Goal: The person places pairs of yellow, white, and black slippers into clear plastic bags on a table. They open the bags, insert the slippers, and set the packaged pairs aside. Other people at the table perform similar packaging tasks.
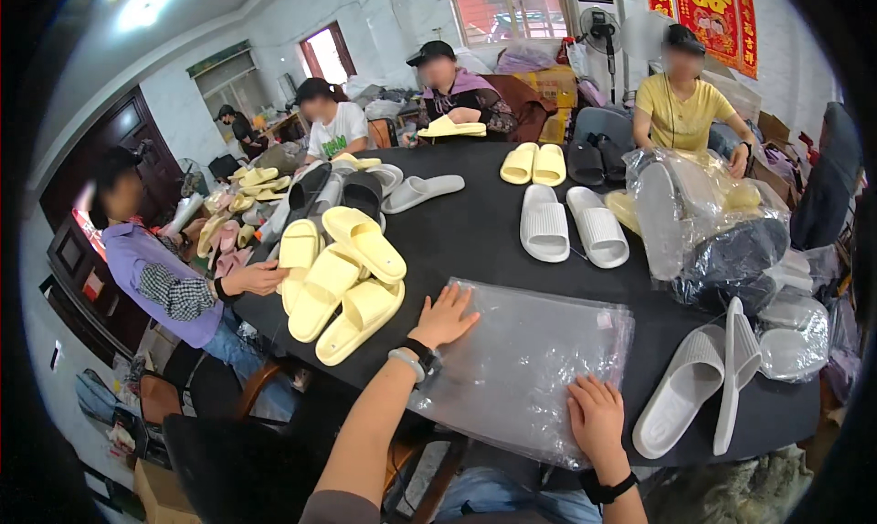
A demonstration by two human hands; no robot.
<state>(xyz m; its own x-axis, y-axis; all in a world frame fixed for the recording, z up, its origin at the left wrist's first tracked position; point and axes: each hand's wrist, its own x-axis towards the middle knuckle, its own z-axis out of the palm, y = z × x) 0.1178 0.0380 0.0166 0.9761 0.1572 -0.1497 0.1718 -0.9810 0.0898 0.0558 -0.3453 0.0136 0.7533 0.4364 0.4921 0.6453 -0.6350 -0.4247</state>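
Observation:
A stack of clear plastic bags lies flat on the black table in front of me. My left hand rests on its upper left part, fingers spread and nothing held. Near the lower right edge, my right hand lies on the plastic with its fingers stretched out. Right of the bags is a pair of white slides: one slipper lies sole down, the other is tipped on its side. To the left, several pale yellow slides are piled near my left hand.
Beyond the bags sit white ribbed slides, yellow slides and black slides. Bagged slippers are heaped at the right. Grey slides lie at the far left. Co-workers sit around the table; one person's hand touches the yellow pile.

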